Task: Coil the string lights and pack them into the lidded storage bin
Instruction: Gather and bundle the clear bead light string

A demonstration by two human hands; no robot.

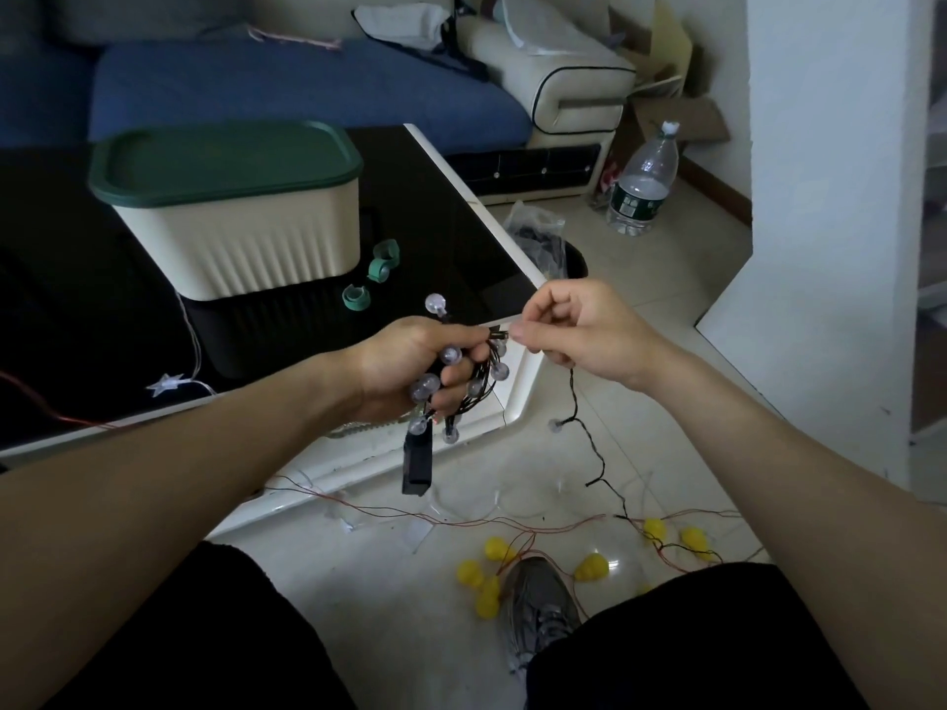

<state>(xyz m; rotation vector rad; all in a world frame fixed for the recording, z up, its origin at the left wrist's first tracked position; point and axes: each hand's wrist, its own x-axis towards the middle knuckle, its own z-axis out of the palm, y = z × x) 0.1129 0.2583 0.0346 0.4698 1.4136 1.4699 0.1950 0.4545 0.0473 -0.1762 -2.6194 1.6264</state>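
String lights [464, 381] bunched vertically in left hand [405, 368]; right hand [579, 333] pinches wire.

My single head view: looks forward and down, close over hands, table [492, 279] far left, floor [640, 279] right.

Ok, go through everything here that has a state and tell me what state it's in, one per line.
storage bin: green lid on, closed.
black string lights: partly coiled, tail trailing to floor.
left hand: grips the coil.
right hand: pinches the wire.
water bottle: upright, capped.
yellow lights: loose on floor, uncoiled.
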